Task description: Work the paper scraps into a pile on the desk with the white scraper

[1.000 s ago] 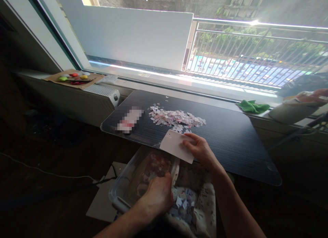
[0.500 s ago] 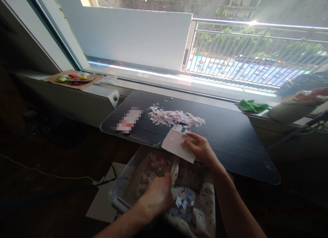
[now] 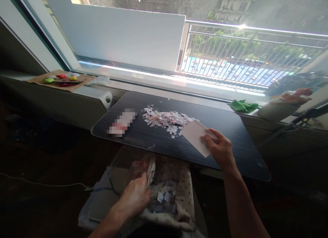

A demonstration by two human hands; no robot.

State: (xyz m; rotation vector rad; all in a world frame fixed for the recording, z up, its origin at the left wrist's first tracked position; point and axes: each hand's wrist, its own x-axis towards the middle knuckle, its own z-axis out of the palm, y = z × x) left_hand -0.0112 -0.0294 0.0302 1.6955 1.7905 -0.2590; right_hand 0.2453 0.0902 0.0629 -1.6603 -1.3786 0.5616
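My right hand [image 3: 221, 147] pinches a blank white card [image 3: 197, 137] over the dark table [image 3: 164, 145]. The card's far corner meets the right end of a pile of small cut paper pieces [image 3: 166, 118]. Lower down, my left hand [image 3: 137, 193] is closed at the edge of a clear plastic box [image 3: 119, 156], which leans beside the table with reddish contents showing inside. Its fingertips are partly hidden. To the right of that hand, a patterned cloth-lined container [image 3: 186, 186] holds more paper scraps [image 3: 165, 198].
A blurred-out flat item [image 3: 123, 123] lies on the table's left. A green cloth [image 3: 243, 105] and a pale pot [image 3: 275, 108] stand on the sill. At left are a radiator [image 3: 98, 94] and cardboard [image 3: 37, 80] with coloured lumps. A white cable [image 3: 46, 185] crosses the floor.
My right hand has moved the card up and right, from the table's front edge to the pile's right end. My left hand has moved left, and the clear box looks more tilted.
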